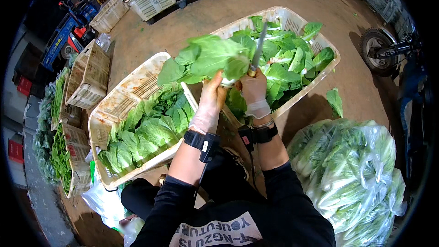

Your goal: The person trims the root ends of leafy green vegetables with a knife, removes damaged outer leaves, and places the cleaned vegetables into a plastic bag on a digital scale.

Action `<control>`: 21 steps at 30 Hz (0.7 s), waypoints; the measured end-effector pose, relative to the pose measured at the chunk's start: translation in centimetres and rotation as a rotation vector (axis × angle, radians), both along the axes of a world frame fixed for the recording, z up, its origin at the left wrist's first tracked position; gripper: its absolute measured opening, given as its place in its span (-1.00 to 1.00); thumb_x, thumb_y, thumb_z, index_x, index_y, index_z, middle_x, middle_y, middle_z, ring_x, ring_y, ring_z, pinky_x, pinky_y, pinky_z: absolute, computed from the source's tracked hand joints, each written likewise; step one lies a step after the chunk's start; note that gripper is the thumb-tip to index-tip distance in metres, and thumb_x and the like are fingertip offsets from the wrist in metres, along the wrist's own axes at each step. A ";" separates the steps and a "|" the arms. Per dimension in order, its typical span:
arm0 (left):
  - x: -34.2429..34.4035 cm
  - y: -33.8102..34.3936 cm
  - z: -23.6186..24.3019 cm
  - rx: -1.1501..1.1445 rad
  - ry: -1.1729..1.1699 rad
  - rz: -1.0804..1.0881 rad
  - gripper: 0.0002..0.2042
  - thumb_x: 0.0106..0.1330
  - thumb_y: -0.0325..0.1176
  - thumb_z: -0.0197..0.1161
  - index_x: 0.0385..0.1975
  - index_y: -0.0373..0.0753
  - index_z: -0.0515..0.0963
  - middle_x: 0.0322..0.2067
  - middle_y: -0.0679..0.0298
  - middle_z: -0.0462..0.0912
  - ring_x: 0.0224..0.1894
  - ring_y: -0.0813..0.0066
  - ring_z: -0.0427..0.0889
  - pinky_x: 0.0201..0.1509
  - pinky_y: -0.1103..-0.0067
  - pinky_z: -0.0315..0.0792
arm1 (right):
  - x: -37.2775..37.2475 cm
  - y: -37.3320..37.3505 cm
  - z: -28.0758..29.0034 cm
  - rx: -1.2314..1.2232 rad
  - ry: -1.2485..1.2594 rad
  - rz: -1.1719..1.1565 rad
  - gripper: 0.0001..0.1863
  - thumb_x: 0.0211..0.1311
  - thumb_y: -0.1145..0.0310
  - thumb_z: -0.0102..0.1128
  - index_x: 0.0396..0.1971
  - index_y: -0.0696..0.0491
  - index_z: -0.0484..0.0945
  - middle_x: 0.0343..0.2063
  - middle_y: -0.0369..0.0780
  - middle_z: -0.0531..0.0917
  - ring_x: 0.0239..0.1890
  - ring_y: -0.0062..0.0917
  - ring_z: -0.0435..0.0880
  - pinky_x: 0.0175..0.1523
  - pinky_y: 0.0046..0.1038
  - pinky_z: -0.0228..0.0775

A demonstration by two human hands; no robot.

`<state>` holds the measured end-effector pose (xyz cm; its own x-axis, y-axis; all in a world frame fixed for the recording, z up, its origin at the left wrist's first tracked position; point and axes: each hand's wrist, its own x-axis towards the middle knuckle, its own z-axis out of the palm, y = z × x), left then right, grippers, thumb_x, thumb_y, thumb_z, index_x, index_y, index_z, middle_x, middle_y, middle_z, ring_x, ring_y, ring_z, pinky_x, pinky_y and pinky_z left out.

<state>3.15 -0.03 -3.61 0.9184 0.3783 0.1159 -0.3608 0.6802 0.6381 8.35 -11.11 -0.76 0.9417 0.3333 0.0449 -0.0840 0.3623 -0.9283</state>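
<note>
My left hand (211, 99), in a thin clear glove, is closed round the white base of a head of leafy greens (208, 59), whose broad leaves spread up and to the left. Close beside it my gloved right hand (254, 92) grips a knife (259, 48) with its blade pointing up and away. The right fingers almost meet the stem; whether the knife touches it I cannot tell. Beyond both hands stands a cream plastic crate (330, 51) full of loose green heads (286, 73). To the left, another stained crate (103, 114) holds greens (151, 132) laid in rows.
Clear plastic bags of long greens (347, 178) lie at the lower right, near a loose leaf (334, 102) on the floor. A motorbike wheel (377, 52) stands far right. More crates (153, 1) line the back, and others (88, 75) the left side.
</note>
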 end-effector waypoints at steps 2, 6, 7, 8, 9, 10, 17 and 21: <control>-0.1 -0.9 1.2 -0.192 0.120 0.059 -0.57 0.24 -0.19 0.11 0.03 -0.27 0.27 -0.05 0.13 0.44 -0.03 0.19 0.43 0.04 0.29 0.33 | -0.3 -0.2 0.4 0.177 0.178 -0.019 -0.91 0.00 0.58 -0.02 -0.45 0.10 0.37 -0.70 -0.26 0.44 -0.77 -0.57 0.43 -0.74 -0.55 0.20; 0.3 -0.1 0.3 -0.536 0.118 0.002 -0.59 0.23 -0.20 0.09 0.02 -0.25 0.30 -0.04 0.16 0.46 -0.01 0.17 0.45 0.08 0.24 0.33 | 2.0 -1.4 -2.7 0.200 0.354 -0.267 -0.96 0.06 0.46 0.03 -0.47 0.09 0.40 -0.72 -0.29 0.43 -0.76 -0.57 0.44 -0.71 -0.51 0.24; 0.4 0.0 0.7 -0.541 0.095 0.026 -0.59 0.23 -0.20 0.09 0.02 -0.25 0.30 -0.02 0.16 0.45 0.01 0.16 0.44 0.10 0.23 0.31 | 3.8 -3.6 -4.4 0.092 0.281 -0.269 -0.89 0.08 0.38 0.10 -0.49 0.11 0.44 -0.70 -0.31 0.46 -0.74 -0.61 0.43 -0.68 -0.56 0.24; 0.4 0.0 1.1 -0.546 0.077 0.045 -0.59 0.23 -0.21 0.09 0.03 -0.25 0.31 -0.01 0.16 0.45 0.02 0.16 0.43 0.13 0.23 0.30 | 5.6 -5.9 -6.1 -0.016 0.209 -0.280 -0.80 0.09 0.31 0.17 -0.51 0.14 0.48 -0.69 -0.32 0.49 -0.73 -0.65 0.42 -0.65 -0.61 0.24; 0.3 0.6 1.1 -0.543 0.060 0.082 -0.59 0.23 -0.21 0.08 0.03 -0.25 0.31 0.01 0.16 0.44 0.04 0.15 0.42 0.15 0.23 0.28 | 5.9 -7.0 -4.7 -0.410 0.273 -0.350 -0.63 -0.05 0.27 0.32 -0.31 0.22 0.51 -0.60 -0.19 0.58 -0.63 -0.55 0.54 -0.56 -0.55 0.34; 0.1 0.9 1.0 -0.511 0.033 0.129 -0.57 0.22 -0.22 0.09 0.05 -0.27 0.30 0.03 0.12 0.41 0.08 0.15 0.40 0.18 0.22 0.26 | 5.5 -7.8 -4.7 -0.881 0.071 -0.387 -0.52 -0.10 0.25 0.36 -0.21 0.24 0.48 -0.55 -0.12 0.60 -0.57 -0.48 0.57 -0.49 -0.51 0.37; 0.7 -1.0 1.5 -0.363 0.031 0.167 -0.59 0.18 -0.29 0.14 0.02 -0.29 0.33 0.01 0.12 0.42 0.02 0.21 0.42 0.10 0.27 0.32 | -2.6 -3.5 -4.1 -0.489 -0.138 -0.145 -0.38 -0.08 0.37 0.32 0.08 0.02 0.37 -0.32 -0.32 0.61 -0.50 -0.73 0.51 -0.44 -0.66 0.38; -1.4 -3.6 1.8 0.749 0.109 0.298 -0.70 0.17 -0.38 0.17 -0.09 -0.28 0.41 -0.05 0.22 0.46 -0.01 0.39 0.42 0.07 0.48 0.32 | -3.0 0.7 -4.3 0.102 -0.020 -0.136 -0.36 -0.09 0.56 0.25 0.10 0.11 0.30 -0.42 -0.31 0.53 -0.64 -0.73 0.42 -0.60 -0.64 0.25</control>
